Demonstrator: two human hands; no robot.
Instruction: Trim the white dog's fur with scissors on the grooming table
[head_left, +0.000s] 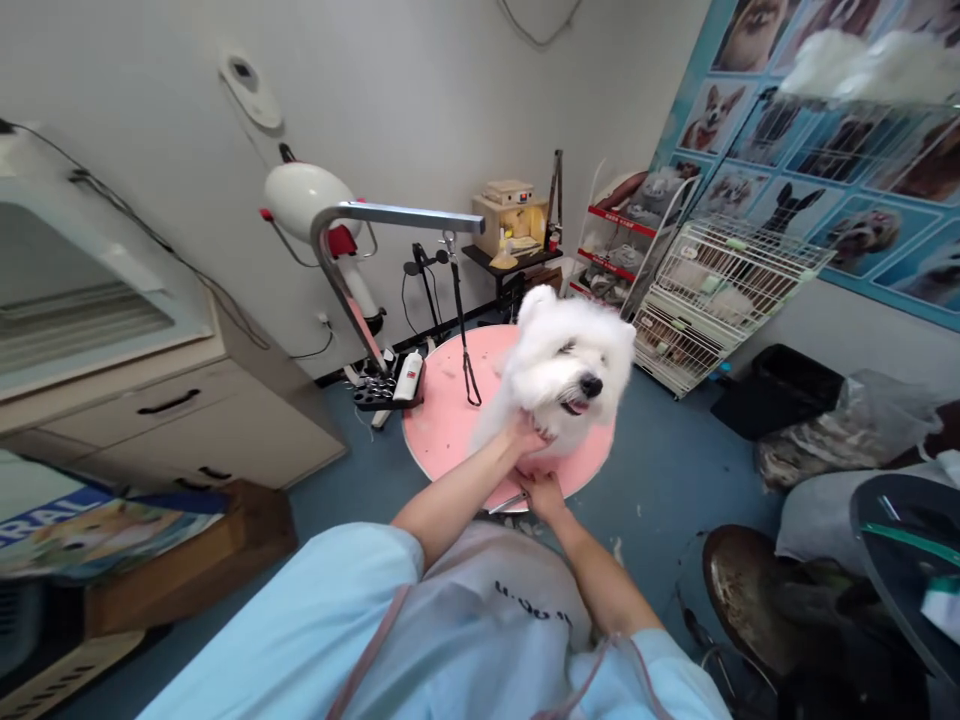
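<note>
A fluffy white dog [574, 350] sits on a round pink grooming table [442, 430], head tilted and mouth slightly open. My left hand [531, 436] is at the dog's neck and chest below the chin, its fingers curled into the fur and partly hidden by it. Just below, near the table's front edge, my right hand [543, 492] is closed around a pair of scissors [510, 503]. The blades point left, low over the table edge. Their handles are mostly covered by my fingers.
A metal grooming arm [405, 215] with a hanging black loop [466, 365] rises at the table's left. Beside it, a black tool tray [386, 402] holds scissors and a white bottle [408, 376]. Wire cages [705, 300] and a black bin [780, 390] stand right.
</note>
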